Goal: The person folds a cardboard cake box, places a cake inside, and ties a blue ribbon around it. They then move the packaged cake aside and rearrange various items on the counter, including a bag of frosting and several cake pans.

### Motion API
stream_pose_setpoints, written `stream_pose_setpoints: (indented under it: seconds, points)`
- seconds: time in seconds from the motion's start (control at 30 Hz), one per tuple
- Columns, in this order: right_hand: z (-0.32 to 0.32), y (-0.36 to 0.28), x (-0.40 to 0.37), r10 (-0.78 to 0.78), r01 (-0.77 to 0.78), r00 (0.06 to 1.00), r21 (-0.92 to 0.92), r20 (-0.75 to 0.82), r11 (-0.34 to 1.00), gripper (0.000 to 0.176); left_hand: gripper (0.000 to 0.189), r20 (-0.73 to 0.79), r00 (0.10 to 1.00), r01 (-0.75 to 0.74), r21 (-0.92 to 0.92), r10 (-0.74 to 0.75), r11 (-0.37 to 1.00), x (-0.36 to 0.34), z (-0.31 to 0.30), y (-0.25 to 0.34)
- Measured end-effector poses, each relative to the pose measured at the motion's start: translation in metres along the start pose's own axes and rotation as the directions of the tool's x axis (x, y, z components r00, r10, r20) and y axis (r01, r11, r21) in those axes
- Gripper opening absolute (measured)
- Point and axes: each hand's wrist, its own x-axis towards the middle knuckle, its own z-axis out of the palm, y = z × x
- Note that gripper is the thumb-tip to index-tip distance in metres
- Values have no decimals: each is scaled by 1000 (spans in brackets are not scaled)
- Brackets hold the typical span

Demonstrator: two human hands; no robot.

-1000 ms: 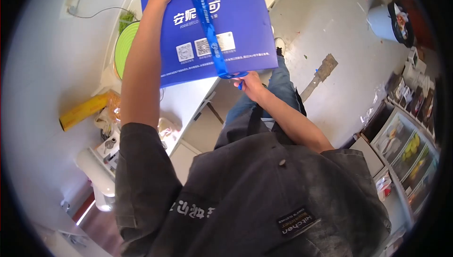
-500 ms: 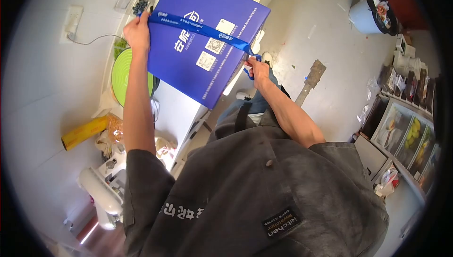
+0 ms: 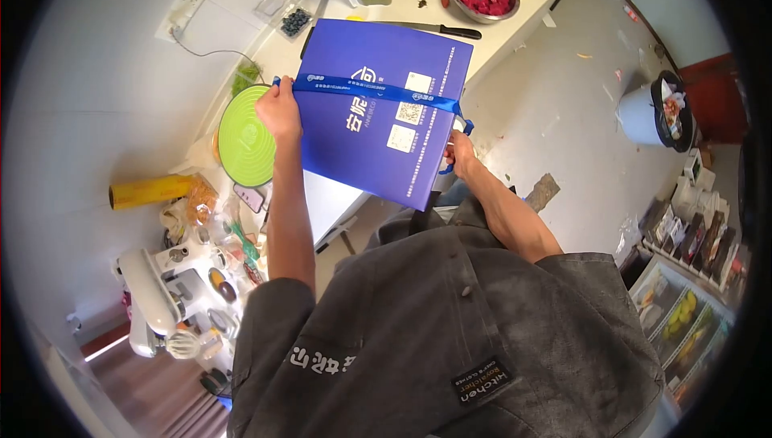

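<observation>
A purple-blue cake box (image 3: 346, 149) with white lettering and QR codes sits tilted at the counter's edge. Across its top runs a blue printed ribbon (image 3: 378, 92). My left hand (image 3: 279, 110) is closed at the box's left edge, with a bit of ribbon sticking out above the fingers. At the opposite side, my right hand (image 3: 461, 153) has its fingers closed on the ribbon, whose blue ends show above and below it. The box partly hides those fingertips.
A green round mat (image 3: 247, 137) lies left of the box. Beyond it are a black-handled knife (image 3: 461, 32), blueberries (image 3: 296, 22) in a plastic tray and a metal bowl (image 3: 460, 6) of red fruit pieces. A stand mixer (image 3: 151, 289) stands lower left; a bin (image 3: 643, 112) stands right.
The view has shifted, bringing the fruit bowl and more counter into sight. Box and both hands appear lower and further right. Both hands stay at the ribbon.
</observation>
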Motion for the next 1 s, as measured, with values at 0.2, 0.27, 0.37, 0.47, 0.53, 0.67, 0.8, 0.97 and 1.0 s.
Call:
stream_pose_setpoints:
  seconds: [0.2, 0.27, 0.37, 0.47, 0.53, 0.67, 0.8, 0.97, 1.0]
  points:
    - [1, -16, 20, -10, 10, 1000, -9, -6, 1000, 43, 39, -122, 991, 35, -91, -46, 995, -24, -11, -10]
    - [5, -20, 27, 7, -8, 999, -26, -42, 1000, 46, 39, -146, 988, 36, -102, -51, 994, -29, -13, -1]
    - [0, -10, 50, 2, -2, 1000, 10, 4, 1000, 47, 39, -150, 985, 72, -107, -87, 992, -34, -18, 7]
    - [-3, -9, 64, -3, 2, 1000, 3, 27, 1000, 42, 40, -145, 982, 108, -120, -125, 987, -32, -15, -2]
    - [-5, -11, 68, 0, 1, 1000, -14, 21, 1000, 37, 40, -155, 978, 119, -140, -140, 983, -33, -14, 1]
    - [-11, -26, 50, 43, -35, 997, -103, 70, 994, 28, 41, -182, 979, 74, -119, -94, 990, -37, -15, 7]
    - [-13, -48, 29, 139, -117, 975, -133, 175, 984, 21, 43, -173, 979, 92, -112, -110, 989, -34, -13, 6]
    - [-11, -50, 24, 128, -105, 978, -140, 164, 985, 19, 45, -179, 975, 128, -55, -135, 990, -34, -14, 14]
    - [-12, -49, 26, 122, -98, 978, -139, 169, 985, 19, 45, -181, 975, 121, -40, -126, 992, -34, -14, 14]
